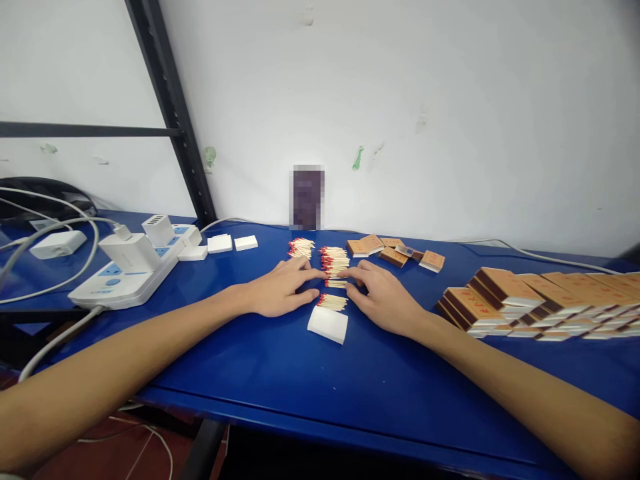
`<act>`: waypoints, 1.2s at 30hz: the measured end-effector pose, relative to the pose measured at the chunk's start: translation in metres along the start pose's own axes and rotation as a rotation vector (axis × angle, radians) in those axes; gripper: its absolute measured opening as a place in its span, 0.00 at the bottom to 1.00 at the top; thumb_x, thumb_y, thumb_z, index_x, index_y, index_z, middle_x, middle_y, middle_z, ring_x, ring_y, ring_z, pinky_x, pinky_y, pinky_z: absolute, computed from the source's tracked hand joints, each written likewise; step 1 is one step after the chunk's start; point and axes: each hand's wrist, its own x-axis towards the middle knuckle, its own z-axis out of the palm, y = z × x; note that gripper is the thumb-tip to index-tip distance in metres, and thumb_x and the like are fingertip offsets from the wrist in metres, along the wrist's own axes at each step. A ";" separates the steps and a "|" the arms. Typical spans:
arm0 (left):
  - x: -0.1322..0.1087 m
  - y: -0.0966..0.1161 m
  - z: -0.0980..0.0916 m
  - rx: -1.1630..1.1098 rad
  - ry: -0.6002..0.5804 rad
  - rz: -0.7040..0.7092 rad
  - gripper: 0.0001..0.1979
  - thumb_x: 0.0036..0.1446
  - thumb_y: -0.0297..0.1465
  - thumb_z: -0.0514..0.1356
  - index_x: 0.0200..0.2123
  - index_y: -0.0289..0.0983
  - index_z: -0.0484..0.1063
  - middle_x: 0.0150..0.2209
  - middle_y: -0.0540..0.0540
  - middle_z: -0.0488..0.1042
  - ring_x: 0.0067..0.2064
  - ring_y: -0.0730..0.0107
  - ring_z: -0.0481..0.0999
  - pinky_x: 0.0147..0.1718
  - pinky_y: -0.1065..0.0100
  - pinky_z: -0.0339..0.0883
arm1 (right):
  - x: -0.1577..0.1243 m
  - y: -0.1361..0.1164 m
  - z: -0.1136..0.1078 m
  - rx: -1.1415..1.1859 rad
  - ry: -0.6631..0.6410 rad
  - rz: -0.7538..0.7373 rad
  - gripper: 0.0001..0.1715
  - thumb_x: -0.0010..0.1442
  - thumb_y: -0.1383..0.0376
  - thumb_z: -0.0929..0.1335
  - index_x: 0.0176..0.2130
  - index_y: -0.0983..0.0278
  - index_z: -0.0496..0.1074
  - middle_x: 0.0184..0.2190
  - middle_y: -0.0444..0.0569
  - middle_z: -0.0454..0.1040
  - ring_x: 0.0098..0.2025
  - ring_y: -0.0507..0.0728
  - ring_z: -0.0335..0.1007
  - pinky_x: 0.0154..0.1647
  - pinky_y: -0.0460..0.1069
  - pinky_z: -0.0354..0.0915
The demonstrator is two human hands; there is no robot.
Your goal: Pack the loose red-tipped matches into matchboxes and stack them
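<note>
centrally, slim pale matches (334,259) with red heads lie in rough rows on the smooth, glossy blue table (410,393). the left hand (280,290) and the right hand (384,299) flank them, index finger and thumb apart on each, the index tips at the sticks' opposite ends. just nearer sits a plain white oblong piece (327,325); at the right, boxy orange matchboxes (510,288) with dark brown sides are stacked.
</note>
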 end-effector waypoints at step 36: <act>-0.002 0.005 -0.001 0.072 0.020 -0.027 0.21 0.66 0.39 0.46 0.60 0.41 0.60 0.45 0.42 0.64 0.48 0.58 0.65 0.47 0.56 0.58 | 0.000 0.000 -0.001 0.031 -0.001 -0.021 0.18 0.65 0.64 0.60 0.51 0.62 0.70 0.36 0.49 0.69 0.35 0.56 0.66 0.37 0.51 0.58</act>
